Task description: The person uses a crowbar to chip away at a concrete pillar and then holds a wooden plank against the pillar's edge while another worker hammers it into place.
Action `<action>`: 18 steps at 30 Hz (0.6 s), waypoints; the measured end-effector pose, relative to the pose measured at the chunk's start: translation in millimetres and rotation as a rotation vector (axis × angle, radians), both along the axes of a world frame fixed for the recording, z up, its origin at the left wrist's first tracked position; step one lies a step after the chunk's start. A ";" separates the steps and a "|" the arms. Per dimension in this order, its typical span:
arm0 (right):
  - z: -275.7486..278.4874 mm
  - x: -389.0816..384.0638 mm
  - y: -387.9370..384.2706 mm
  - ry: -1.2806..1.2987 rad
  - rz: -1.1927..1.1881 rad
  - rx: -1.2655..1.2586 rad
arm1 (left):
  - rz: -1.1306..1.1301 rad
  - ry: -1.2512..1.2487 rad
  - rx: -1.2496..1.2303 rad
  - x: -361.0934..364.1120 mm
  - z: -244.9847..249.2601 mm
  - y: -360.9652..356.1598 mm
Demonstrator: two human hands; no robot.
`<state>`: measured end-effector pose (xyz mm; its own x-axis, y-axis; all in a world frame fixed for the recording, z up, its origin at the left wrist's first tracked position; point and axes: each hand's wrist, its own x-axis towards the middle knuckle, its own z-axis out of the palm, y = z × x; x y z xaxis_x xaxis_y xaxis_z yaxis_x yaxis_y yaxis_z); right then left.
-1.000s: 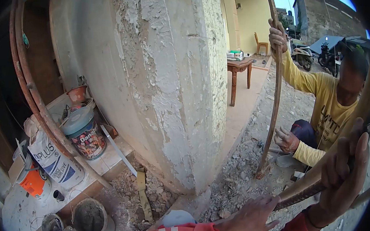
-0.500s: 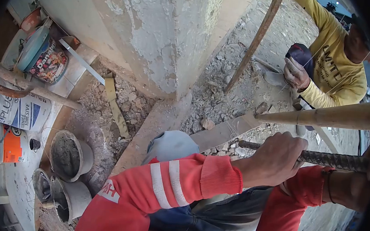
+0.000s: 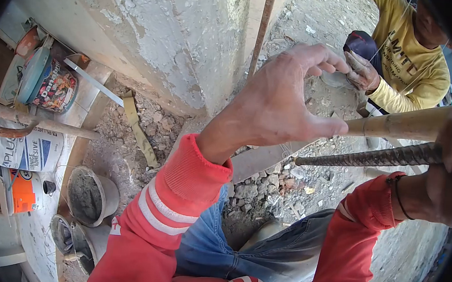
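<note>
My left hand is raised in mid-view, fingers apart and curved, with nothing in it. A ribbed steel rebar points leftward from the right edge, its tip hanging above the rubble. At its outer end, my right hand is closed around the bar, partly lost in the dark rim of the view. Just above the rebar runs a bamboo pole. A flat board lies on the ground beneath my left wrist.
A co-worker in a yellow shirt crouches at upper right. A plastered column rises centrally. On the left are mortar buckets, an adhesive bag, a lidded tub and a pole. Rubble covers the ground.
My left hand has let go of the rebar, opened, and moved up and left. The rebar stays up beside my right hand. The view has shifted slightly.
</note>
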<state>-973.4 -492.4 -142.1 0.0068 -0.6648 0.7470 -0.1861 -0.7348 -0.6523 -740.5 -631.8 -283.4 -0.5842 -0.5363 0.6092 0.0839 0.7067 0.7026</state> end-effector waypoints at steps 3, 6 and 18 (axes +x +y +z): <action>-48.6 10.2 -14.7 -0.274 -0.064 0.008 | -0.190 0.251 -0.047 -13.6 -0.2 16.6; -42.4 67.7 -54.6 -0.072 0.363 0.282 | -0.245 0.191 0.164 -26.3 -5.9 43.5; -87.4 23.8 -191.4 0.481 -0.139 0.589 | 0.243 0.364 0.546 -39.5 -17.4 56.1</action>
<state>-949.6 -683.8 -229.5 0.1286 -0.9702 0.2053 -0.6134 -0.2405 -0.7523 -780.0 -575.7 -300.7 -0.2193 -0.9108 0.3497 0.2655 0.2892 0.9197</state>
